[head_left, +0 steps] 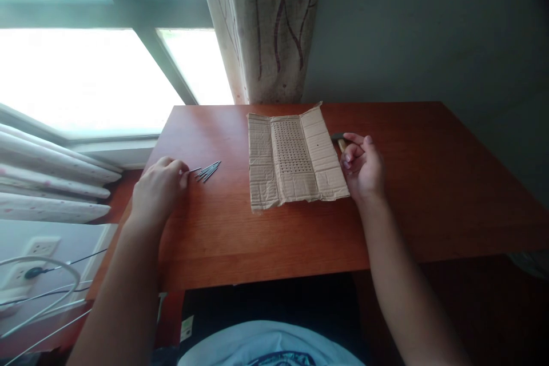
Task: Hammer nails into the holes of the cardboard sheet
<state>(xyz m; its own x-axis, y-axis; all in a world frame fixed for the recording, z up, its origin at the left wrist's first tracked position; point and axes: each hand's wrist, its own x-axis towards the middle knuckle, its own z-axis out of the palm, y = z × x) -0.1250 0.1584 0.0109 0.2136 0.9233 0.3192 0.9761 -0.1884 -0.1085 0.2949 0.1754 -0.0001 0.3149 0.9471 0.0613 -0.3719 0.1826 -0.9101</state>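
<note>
A flattened piece of cardboard point(295, 157) lies in the middle of the wooden table point(266, 229), its centre panel dotted with rows of small holes. Left of it lies a small pile of steel nails point(208, 170). My left hand point(159, 187) rests on the table beside the pile, fingertips pinched on the end of one nail. My right hand point(362, 167) sits at the cardboard's right edge, fingers curled around a hammer point(339, 139) with a wooden handle; only its dark head and a bit of the handle show past my fingers.
A patterned curtain point(268, 23) hangs behind the table's far edge, beside a bright window point(86, 74). White cables point(43, 286) and a wall socket point(40, 247) are low at the left. A grey wall stands to the right.
</note>
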